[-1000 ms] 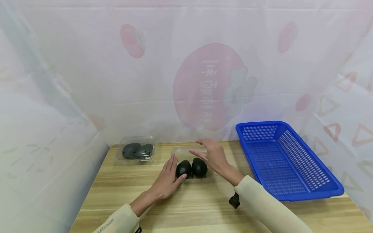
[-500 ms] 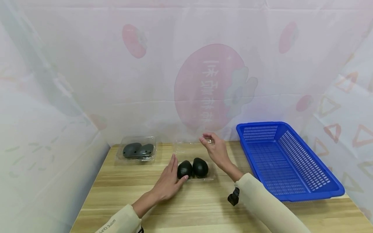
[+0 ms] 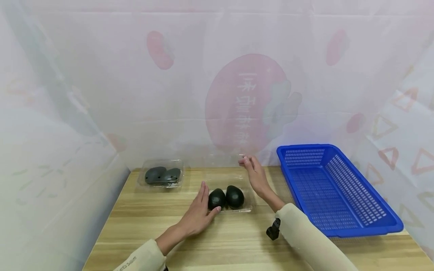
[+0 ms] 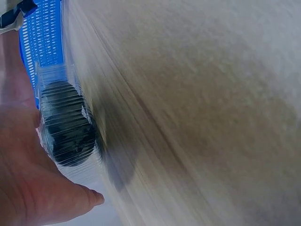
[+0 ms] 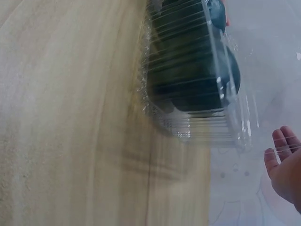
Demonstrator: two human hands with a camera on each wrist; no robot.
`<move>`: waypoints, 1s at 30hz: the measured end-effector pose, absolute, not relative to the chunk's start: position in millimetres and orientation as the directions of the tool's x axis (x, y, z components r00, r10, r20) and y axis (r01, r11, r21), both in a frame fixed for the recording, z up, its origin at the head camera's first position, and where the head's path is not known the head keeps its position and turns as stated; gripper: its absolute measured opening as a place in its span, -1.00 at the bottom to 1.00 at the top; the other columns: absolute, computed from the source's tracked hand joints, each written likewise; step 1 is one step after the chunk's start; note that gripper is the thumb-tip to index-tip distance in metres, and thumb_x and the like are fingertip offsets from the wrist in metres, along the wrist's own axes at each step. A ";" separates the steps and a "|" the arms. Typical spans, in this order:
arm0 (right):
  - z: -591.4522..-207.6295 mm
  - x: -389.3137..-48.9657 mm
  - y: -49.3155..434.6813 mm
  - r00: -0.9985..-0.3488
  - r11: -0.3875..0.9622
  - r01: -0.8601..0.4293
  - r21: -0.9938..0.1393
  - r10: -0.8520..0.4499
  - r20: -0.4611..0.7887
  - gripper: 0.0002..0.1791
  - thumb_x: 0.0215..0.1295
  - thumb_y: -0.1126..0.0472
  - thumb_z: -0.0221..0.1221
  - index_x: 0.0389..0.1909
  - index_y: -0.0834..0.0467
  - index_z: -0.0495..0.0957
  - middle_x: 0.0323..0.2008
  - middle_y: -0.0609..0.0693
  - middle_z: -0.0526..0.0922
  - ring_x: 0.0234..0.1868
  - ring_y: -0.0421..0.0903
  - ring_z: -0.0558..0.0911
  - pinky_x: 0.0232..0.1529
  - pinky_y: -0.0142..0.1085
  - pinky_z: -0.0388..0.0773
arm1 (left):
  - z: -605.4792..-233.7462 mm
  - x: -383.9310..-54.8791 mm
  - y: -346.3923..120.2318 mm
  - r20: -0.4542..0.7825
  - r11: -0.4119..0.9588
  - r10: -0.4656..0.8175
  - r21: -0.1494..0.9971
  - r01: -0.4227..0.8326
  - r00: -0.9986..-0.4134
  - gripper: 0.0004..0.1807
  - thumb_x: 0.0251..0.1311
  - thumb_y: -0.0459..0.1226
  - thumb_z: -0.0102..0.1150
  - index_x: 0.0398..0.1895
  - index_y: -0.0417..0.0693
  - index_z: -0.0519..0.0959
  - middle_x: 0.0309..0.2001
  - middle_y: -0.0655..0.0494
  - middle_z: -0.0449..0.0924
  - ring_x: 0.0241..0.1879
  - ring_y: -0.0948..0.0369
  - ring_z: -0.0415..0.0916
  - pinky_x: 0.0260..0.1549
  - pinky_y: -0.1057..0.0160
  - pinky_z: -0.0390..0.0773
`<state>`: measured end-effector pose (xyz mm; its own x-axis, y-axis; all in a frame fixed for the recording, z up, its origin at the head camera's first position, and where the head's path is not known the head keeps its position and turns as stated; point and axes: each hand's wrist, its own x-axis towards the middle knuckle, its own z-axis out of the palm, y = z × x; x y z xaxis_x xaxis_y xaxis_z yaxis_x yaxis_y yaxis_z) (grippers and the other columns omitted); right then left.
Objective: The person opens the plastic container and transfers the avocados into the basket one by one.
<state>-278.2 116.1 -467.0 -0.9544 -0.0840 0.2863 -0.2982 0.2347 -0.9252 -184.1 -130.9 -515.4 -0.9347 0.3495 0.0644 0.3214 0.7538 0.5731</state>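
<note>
Two dark green avocados lie side by side in a clear plastic clamshell box on the wooden table. Its see-through lid is swung up at the back. My left hand rests against the box's left side with long straight fingers, the thumb near the front rim. At the lid's upper right corner, my right hand pinches the edge between thumb and fingers. The right wrist view shows the box wall, the avocados behind it and the right fingertips at the thin clear edge.
Another clear clamshell box, closed over dark green avocados, stands at the back left. A blue perforated plastic basket sits on the right of the table. A pale printed cloth hangs close behind the table and at both sides.
The lid has swung up and back from the box, with my right hand holding its right corner and moving away with it. My left hand stays at the box's left side.
</note>
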 end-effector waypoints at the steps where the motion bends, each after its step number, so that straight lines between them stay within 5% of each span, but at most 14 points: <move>1: -468.2 -278.5 117.2 -0.955 0.234 -0.296 -0.926 -0.087 0.284 -0.51 0.77 0.01 -0.15 0.30 0.32 0.50 0.19 0.34 0.67 0.27 0.24 0.63 0.39 0.15 0.44 | -517.4 -184.5 -131.0 0.062 0.755 0.350 0.573 0.320 -0.935 0.02 0.60 0.15 -0.03 0.68 -0.39 -0.21 0.71 -0.25 -0.47 0.69 -0.16 -0.27 0.58 -0.19 0.03; 17: -506.6 -291.8 122.7 -0.981 0.128 -0.184 -0.974 -0.085 0.174 -0.55 0.75 0.33 -0.19 0.45 0.48 0.37 0.25 0.46 0.59 0.29 0.35 0.61 0.26 0.18 0.57 | -513.2 -177.9 -128.3 0.076 0.741 0.351 0.587 0.326 -0.933 0.01 0.60 0.11 0.01 0.66 -0.47 -0.16 0.70 -0.32 -0.43 0.67 -0.23 -0.22 0.55 -0.31 0.03; 30: -515.9 -297.6 122.7 -0.995 0.189 -0.080 -0.979 0.045 0.090 -0.57 0.65 0.36 0.02 0.41 0.45 0.46 0.11 0.45 0.68 0.03 0.27 0.76 -0.19 -0.41 0.70 | -518.8 -175.2 -126.2 0.132 0.726 0.360 0.582 0.366 -0.924 0.01 0.58 0.09 0.05 0.64 -0.52 -0.11 0.68 -0.42 -0.33 0.63 -0.32 -0.13 0.47 -0.41 0.09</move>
<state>-297.6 122.7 -515.9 -0.9949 0.0447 0.0904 -0.0804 0.1892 -0.9786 -175.2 -126.2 -518.8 -0.9235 0.3601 0.1320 0.3663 0.7260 0.5821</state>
